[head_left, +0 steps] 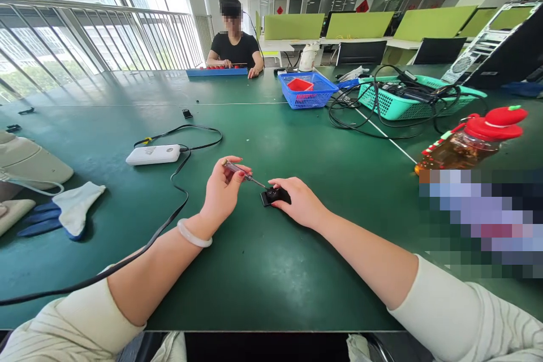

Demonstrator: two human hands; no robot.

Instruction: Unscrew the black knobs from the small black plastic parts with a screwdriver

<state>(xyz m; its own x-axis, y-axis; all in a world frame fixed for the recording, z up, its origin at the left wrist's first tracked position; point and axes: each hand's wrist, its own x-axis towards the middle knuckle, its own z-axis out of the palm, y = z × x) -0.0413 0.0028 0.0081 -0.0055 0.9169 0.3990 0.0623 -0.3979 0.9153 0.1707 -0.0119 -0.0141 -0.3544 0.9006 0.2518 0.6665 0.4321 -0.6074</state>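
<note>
My left hand point(224, 188) is closed around the handle of a screwdriver point(240, 172) whose thin metal shaft slants down to the right. Its tip reaches a small black part point(271, 197) on the green table point(271, 277). My right hand point(299, 202) grips that black part from the right, fingers on top and thumb in front. Some of the part is hidden under the fingers, and I cannot make out its exact kind. Whether the screwdriver tip sits in a screw is too small to tell.
A white power bank point(153, 154) with a black cable lies left. Blue-white gloves point(78, 209) are farther left. Blue point(309, 90) and teal baskets point(384, 103), the latter with cables, stand at the back right near a red-lidded bottle point(466, 141). A person point(235, 45) sits opposite.
</note>
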